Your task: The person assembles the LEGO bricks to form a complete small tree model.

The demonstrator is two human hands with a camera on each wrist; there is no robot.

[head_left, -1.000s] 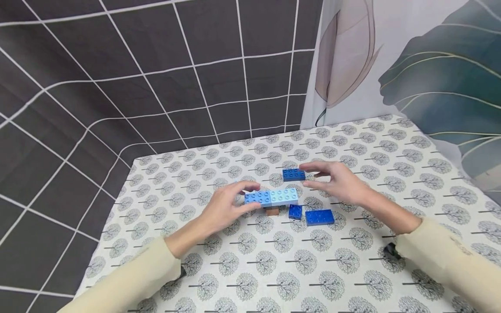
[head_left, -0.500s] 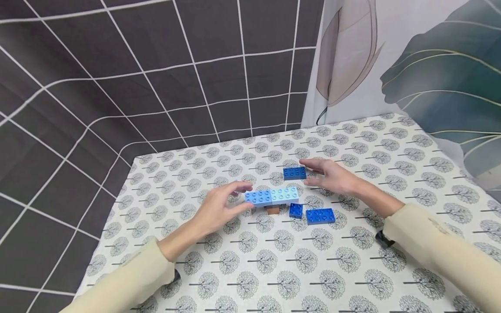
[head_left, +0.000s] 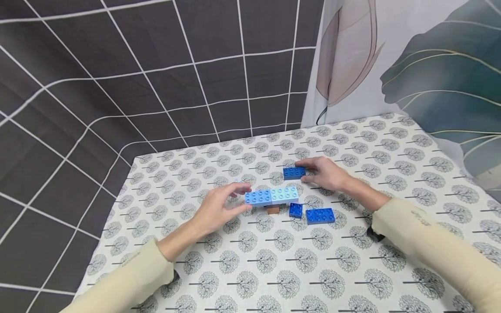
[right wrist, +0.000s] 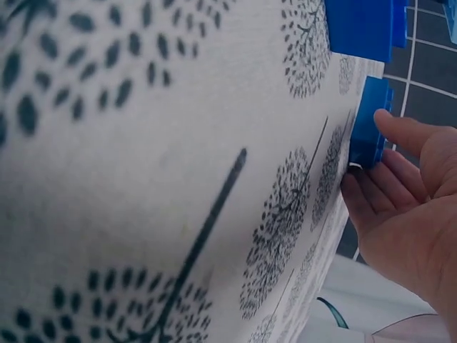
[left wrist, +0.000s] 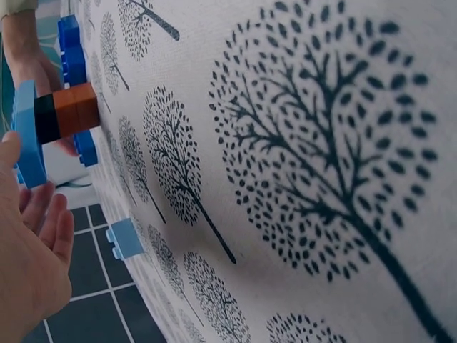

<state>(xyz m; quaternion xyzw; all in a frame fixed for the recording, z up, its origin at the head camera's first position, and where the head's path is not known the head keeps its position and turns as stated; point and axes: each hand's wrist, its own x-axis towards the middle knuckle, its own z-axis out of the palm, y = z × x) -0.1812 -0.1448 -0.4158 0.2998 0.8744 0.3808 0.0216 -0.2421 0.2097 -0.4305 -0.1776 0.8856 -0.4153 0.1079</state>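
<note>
A bar of a mid-blue brick (head_left: 258,198) joined to a light-blue brick (head_left: 285,194) stands on a small brown brick (head_left: 272,210) on the tree-patterned cloth. My left hand (head_left: 247,198) pinches the bar's left end between thumb and fingers; the left wrist view shows the left hand (left wrist: 28,182) against the bar's edge (left wrist: 25,136), above the brown brick (left wrist: 75,108). Farther back lies a dark-blue brick (head_left: 292,173). My right hand (head_left: 303,172) grips its right end. In the right wrist view the right hand (right wrist: 368,153) has thumb and fingers on either side of the dark-blue brick (right wrist: 370,118).
A small dark-blue brick (head_left: 295,210) and a flat dark-blue plate (head_left: 320,215) lie just right of the brown brick. A small light-blue piece (left wrist: 125,239) lies behind my left fingers. Dark grid fabric rises at the back and left, and a leaf-print curtain (head_left: 411,65) on the right.
My right hand has reached forward and left, lowered onto the dark-blue brick and closed on it. The left hand and the blue bar have stayed where they were.
</note>
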